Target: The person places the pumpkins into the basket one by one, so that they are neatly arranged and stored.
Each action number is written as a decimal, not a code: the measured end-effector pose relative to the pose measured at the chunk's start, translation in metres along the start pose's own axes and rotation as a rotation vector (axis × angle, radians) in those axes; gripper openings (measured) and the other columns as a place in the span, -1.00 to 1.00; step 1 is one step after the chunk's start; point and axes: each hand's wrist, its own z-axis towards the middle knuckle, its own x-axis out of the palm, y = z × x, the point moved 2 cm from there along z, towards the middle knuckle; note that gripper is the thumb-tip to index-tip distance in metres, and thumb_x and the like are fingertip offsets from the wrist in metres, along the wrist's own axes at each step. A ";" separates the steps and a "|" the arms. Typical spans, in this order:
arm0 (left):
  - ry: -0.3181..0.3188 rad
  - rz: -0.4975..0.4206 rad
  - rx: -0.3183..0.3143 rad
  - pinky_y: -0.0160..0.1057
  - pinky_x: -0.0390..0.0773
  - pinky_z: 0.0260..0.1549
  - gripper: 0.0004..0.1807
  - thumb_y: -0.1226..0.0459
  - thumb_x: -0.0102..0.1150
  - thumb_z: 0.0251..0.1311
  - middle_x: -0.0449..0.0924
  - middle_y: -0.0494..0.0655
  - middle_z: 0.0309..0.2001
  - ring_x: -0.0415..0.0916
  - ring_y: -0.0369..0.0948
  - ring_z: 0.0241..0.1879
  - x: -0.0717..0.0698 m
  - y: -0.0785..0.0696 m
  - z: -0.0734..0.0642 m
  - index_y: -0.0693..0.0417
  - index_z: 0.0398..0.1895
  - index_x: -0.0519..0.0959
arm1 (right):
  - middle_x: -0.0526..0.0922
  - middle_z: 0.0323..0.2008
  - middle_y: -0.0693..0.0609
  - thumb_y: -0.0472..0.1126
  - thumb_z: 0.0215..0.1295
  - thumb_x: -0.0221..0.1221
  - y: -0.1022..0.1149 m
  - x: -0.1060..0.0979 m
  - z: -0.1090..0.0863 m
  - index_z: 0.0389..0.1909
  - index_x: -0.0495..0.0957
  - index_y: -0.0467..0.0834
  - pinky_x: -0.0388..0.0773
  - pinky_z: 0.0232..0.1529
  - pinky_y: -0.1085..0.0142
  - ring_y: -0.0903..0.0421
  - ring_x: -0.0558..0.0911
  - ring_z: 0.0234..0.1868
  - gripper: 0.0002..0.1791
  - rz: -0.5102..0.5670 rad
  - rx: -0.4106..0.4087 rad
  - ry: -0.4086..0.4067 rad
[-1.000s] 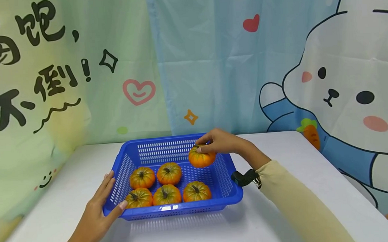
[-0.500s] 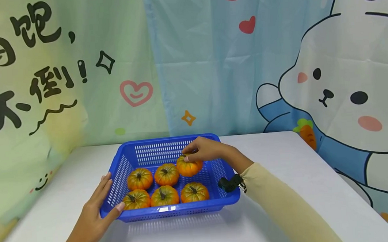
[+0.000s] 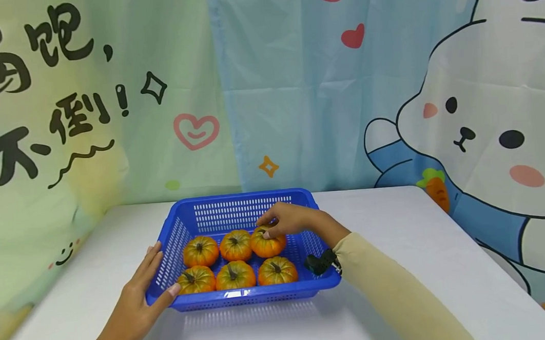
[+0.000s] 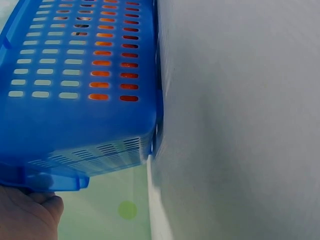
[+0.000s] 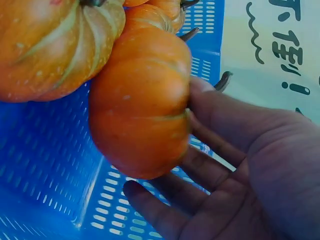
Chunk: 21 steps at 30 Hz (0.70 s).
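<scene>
A blue plastic basket (image 3: 242, 294) with slotted walls holds several small orange-green pumpkins, such as one at the front middle (image 3: 235, 275). My right hand (image 3: 288, 218) holds the pumpkin (image 3: 268, 244) at the right end of the back row, gripping it from above around its stem. In the right wrist view the thumb and fingers sit on the side of that pumpkin (image 5: 142, 107), low in the basket; whether it touches the floor I cannot tell. My left hand (image 3: 133, 300) rests on the basket's left rim, fingers straight along it, thumb at the front corner.
The basket stands on a white table (image 3: 377, 308). Behind the table hangs a printed curtain (image 3: 278, 98) with a cartoon rabbit and lettering. A dark device (image 3: 321, 262) is strapped at the right wrist, close to the basket's right wall.
My right hand has carried the pumpkin left and down, from above the right back of the basket to beside the back-row pumpkins. The left hand stays on the rim.
</scene>
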 end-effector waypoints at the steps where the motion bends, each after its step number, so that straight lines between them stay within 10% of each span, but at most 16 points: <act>1: 0.000 0.000 0.003 -0.43 -0.07 0.29 -0.18 0.14 0.26 0.22 -0.02 0.03 0.52 -0.10 0.14 0.46 0.000 0.000 0.000 0.31 0.45 0.17 | 0.62 0.08 -0.06 -0.25 0.32 0.23 -0.001 0.000 0.000 0.18 0.55 -0.23 0.52 0.08 0.21 0.02 0.57 0.11 -0.59 0.005 0.008 0.004; 21: -0.006 -0.001 0.010 -0.55 -0.13 0.21 -0.19 0.15 0.26 0.22 -0.01 0.04 0.51 -0.10 0.12 0.47 0.000 -0.002 0.000 0.30 0.45 0.17 | 0.50 0.23 -0.08 -0.19 0.23 0.31 -0.009 0.005 -0.002 0.33 0.40 -0.22 0.39 0.22 0.17 0.00 0.48 0.22 -0.36 0.018 0.096 0.109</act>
